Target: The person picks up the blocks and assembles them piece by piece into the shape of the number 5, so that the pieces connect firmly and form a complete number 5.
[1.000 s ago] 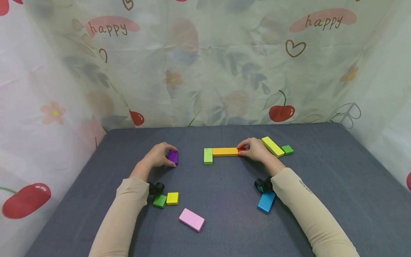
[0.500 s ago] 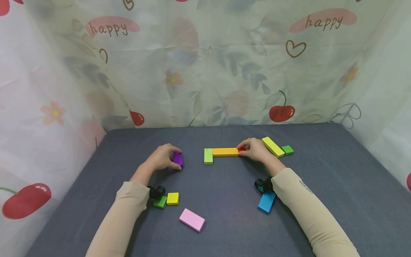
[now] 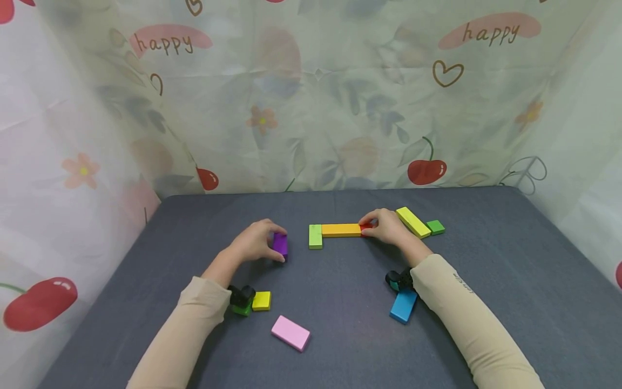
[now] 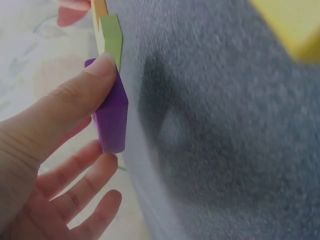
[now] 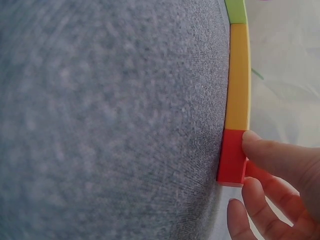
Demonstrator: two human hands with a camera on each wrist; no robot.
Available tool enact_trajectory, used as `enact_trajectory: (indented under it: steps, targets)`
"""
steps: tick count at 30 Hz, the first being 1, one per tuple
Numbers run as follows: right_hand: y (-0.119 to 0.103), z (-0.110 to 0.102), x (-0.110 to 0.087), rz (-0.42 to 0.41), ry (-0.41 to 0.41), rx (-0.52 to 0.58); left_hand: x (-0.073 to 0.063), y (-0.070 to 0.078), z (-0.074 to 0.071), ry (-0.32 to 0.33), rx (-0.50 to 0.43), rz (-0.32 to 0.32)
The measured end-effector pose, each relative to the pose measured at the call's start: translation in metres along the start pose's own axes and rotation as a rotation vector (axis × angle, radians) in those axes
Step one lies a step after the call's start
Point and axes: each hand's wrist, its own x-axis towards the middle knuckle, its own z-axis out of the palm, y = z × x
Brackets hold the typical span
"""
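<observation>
We saw the left hand (image 3: 255, 241) pinching the purple block (image 3: 280, 246) between thumb and fingers, left of and apart from the lime block (image 3: 315, 236). The right hand (image 3: 386, 226) angled inward, thumb and fingertips pinching the red block (image 5: 232, 157), which touched the orange block (image 3: 341, 230).

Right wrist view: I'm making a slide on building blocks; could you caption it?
Right hand pinches a red block against one end of an orange block, a light green block at the other.

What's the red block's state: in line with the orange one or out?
In line: the right wrist view shows the red block meeting the orange block end to end.
</observation>
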Motion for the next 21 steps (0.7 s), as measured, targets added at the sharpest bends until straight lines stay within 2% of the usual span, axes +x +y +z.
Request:
enact_trajectory:
  steps: [11,21]
  targets:
    - [0.001,0.0,0.0,0.007,0.001,-0.003,-0.002,0.02,0.002,-0.046,0.003,0.042]
    - [0.0,0.001,0.0,0.014,0.002,0.002,0.001,0.027,0.008,-0.061,0.018,0.076]
